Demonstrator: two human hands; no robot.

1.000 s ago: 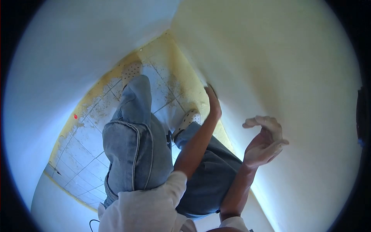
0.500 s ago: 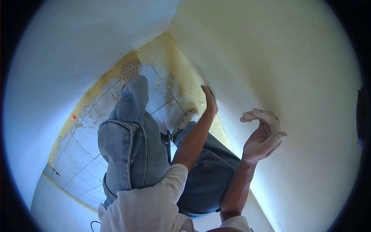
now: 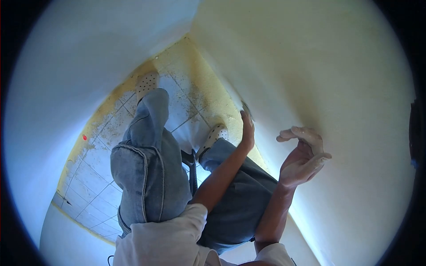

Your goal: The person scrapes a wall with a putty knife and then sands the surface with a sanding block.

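Low against the right wall (image 3: pixel 355 97), my left hand (image 3: pixel 248 132) is closed on a thin, greyish flat tool (image 3: pixel 246 108), mostly hidden by the fingers. The tool's edge meets the wall near the floor. Farther right, my right hand (image 3: pixel 303 156) is raised in front of the same wall, palm up, fingers curled but apart from the thumb. It is coated with whitish dust or paste and holds nothing.
My legs in jeans (image 3: pixel 151 177) and dotted light shoes (image 3: pixel 147 84) stand on the tiled floor (image 3: pixel 104 155), which has dirt and a yellowish border. A red spot (image 3: pixel 84 138) lies at the left. A dark bar (image 3: pixel 192 173) shows between the legs. Another wall (image 3: pixel 88 66) rises at the left.
My left hand has moved slightly right and down along the wall, and the tool's edge now shows beyond its fingers. The right hand has barely moved.
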